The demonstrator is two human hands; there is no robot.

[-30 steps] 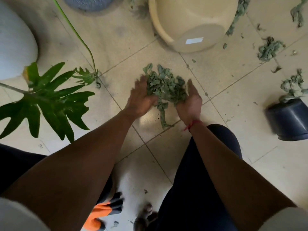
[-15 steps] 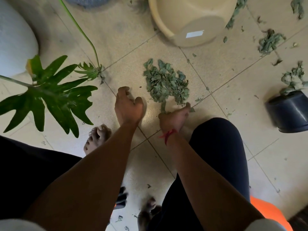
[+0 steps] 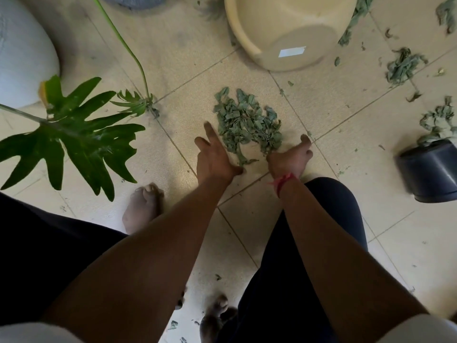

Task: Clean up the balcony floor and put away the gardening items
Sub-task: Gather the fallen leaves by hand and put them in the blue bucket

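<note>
A pile of dry grey-green leaves (image 3: 247, 122) lies on the beige tiled floor (image 3: 333, 115) in the middle of the head view. My left hand (image 3: 214, 154) rests at the pile's left edge, fingers spread and touching the leaves. On the pile's right edge sits my right hand (image 3: 291, 157), with a red thread on its wrist, fingers loosely curled beside the leaves and nothing held. Both hands flank the pile from the near side.
A cream pot (image 3: 289, 28) lies on its side behind the pile. A dark pot (image 3: 430, 169) lies tipped at the right with wilted leaves (image 3: 437, 120). More leaf clumps (image 3: 403, 65) are scattered at the upper right. A large green leaf (image 3: 74, 134) and a white pot (image 3: 22, 55) stand at the left.
A second ago both hands cupped the leaves. They then drew back toward me, and now they have returned to the pile's two sides, which lies flat on the floor.
</note>
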